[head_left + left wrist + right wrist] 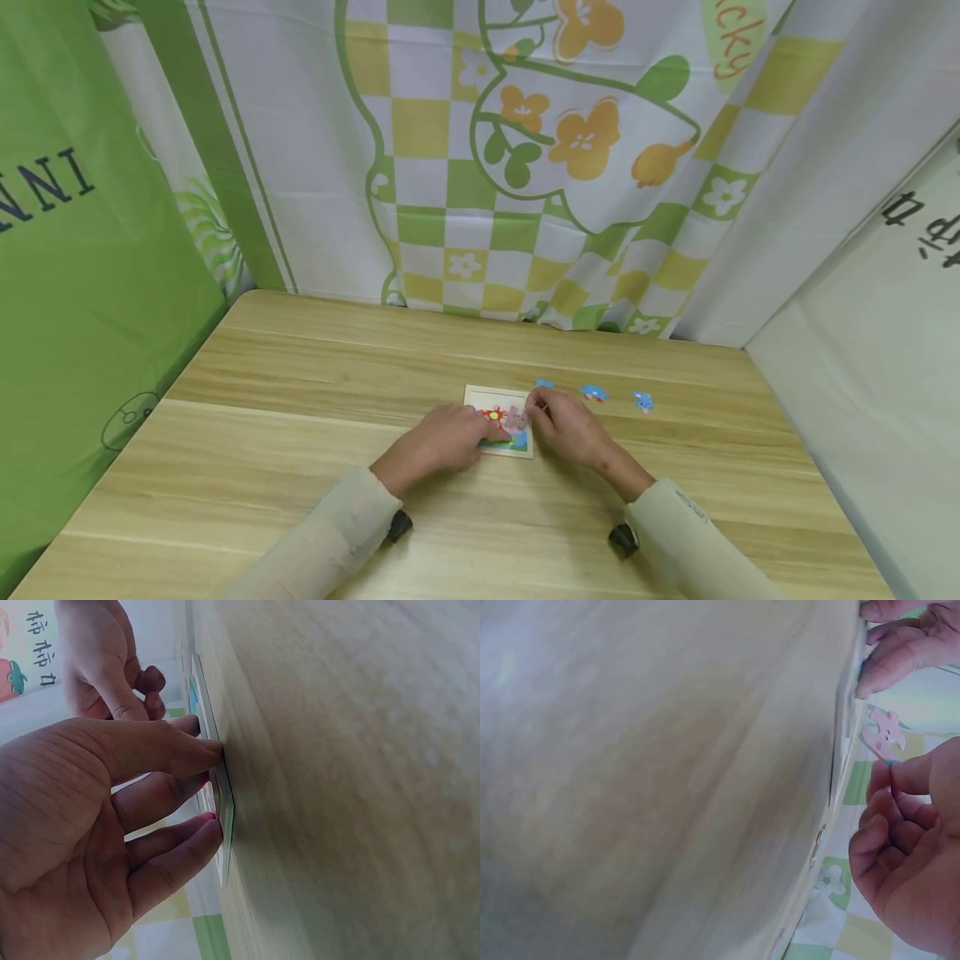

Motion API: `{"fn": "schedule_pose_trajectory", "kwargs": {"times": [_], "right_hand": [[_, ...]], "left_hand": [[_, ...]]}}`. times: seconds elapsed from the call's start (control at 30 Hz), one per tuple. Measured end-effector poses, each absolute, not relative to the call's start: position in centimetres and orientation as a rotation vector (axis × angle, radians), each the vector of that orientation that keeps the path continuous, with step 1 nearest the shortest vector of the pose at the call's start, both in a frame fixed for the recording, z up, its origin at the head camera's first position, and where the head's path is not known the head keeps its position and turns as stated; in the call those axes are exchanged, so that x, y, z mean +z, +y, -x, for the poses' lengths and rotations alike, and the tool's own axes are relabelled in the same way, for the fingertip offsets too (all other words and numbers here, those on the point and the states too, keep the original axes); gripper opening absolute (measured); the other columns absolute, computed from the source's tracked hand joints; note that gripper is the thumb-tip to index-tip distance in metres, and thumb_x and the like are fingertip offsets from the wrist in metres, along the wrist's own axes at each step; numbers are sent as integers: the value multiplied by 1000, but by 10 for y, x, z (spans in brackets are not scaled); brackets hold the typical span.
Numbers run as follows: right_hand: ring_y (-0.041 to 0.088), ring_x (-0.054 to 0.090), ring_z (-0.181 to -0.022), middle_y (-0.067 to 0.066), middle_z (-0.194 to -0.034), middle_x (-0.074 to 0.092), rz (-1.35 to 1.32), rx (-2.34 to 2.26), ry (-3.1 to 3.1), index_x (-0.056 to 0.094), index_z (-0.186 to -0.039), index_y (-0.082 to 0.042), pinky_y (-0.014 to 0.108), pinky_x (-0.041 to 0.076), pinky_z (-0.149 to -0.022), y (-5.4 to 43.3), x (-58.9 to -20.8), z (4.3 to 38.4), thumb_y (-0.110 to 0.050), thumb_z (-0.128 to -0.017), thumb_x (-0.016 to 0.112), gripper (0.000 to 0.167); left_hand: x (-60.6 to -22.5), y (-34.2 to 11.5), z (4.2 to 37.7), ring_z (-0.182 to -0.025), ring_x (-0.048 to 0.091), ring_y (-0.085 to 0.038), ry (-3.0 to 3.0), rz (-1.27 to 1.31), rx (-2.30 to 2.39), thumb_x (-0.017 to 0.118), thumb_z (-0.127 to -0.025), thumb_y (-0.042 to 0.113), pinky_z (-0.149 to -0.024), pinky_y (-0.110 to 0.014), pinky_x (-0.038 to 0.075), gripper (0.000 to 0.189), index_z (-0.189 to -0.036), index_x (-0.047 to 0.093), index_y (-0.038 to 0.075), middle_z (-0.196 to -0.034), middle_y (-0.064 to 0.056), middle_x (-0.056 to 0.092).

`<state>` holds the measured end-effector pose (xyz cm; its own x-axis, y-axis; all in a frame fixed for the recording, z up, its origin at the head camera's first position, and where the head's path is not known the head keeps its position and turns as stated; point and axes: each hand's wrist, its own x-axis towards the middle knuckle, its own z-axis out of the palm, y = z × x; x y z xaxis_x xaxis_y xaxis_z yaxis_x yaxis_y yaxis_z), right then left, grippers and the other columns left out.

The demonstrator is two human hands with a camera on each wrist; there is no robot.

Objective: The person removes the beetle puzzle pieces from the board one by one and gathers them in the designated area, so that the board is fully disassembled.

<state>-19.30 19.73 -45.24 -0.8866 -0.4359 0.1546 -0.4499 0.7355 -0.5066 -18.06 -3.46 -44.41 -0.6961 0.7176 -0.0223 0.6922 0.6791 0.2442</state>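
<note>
A small jigsaw puzzle tray (498, 392) with a pale frame lies on the table, a red flower with a yellow centre (494, 416) showing in it. At its left side, my left hand (450, 435) rests fingertips on the tray; in the left wrist view the thumb touches the near edge and the fingers are loosely bent. My right hand (568, 427) pinches a pink puzzle piece (885, 733) with an animal face by its edge, between thumb and index finger. That piece is tilted up over the tray's right part. Fingers hide part of the tray.
Blue puzzle pieces lie on the wooden table (337, 358) beyond and right of the tray: one (545, 384) partly behind the right hand, another (594, 392) with red on it, and a third (643, 401). A patterned curtain (480, 167) hangs behind the table.
</note>
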Motion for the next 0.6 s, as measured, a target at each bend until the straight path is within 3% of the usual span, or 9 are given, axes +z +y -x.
{"fn": "schedule_pose_trajectory", "kwargs": {"times": [0.23,0.3,0.37,0.43,0.53,0.6], "right_hand": [[10,54,-69,-5,-82,63,-734,842,-2863,65,-92,-12,32,48,-63,199,-449,194,-7,-99,63,9],[9,55,-71,-6,-82,63,-718,846,-2878,65,-91,-13,32,49,-65,201,-448,194,-8,-99,63,10],[9,56,-71,-6,-82,63,-706,846,-2892,65,-92,-13,33,49,-65,204,-447,194,-8,-100,63,10],[10,55,-71,-5,-83,63,-702,856,-2907,66,-94,-13,33,49,-65,209,-445,194,-9,-101,62,10],[11,54,-70,-3,-83,63,-700,879,-2917,65,-96,-11,33,48,-63,218,-445,195,-6,-102,60,9],[11,53,-70,-2,-83,63,-696,891,-2921,65,-96,-10,33,48,-64,226,-445,195,-5,-102,60,9]], "left_hand": [[-445,-36,180,-61,38,-11,2753,-1168,313,66,-88,-4,-54,-26,34,57,-131,73,31,-109,-3,76],[-445,-37,180,-65,45,-9,2750,-1177,300,67,-90,-2,-55,-26,37,54,-132,72,32,-113,-3,76],[-445,-37,179,-74,57,-9,2745,-1172,280,68,-93,2,-59,-27,43,51,-134,71,33,-118,-1,74],[-444,-38,178,-94,66,-11,2742,-1153,255,66,-97,6,-68,-30,50,49,-136,69,34,-125,0,72],[-444,-38,176,-115,65,-17,2737,-1118,233,62,-101,9,-82,-36,53,47,-139,67,36,-133,2,68],[-444,-39,176,-119,63,-18,2740,-1112,234,60,-102,9,-86,-37,53,47,-140,66,36,-135,2,67]]}}
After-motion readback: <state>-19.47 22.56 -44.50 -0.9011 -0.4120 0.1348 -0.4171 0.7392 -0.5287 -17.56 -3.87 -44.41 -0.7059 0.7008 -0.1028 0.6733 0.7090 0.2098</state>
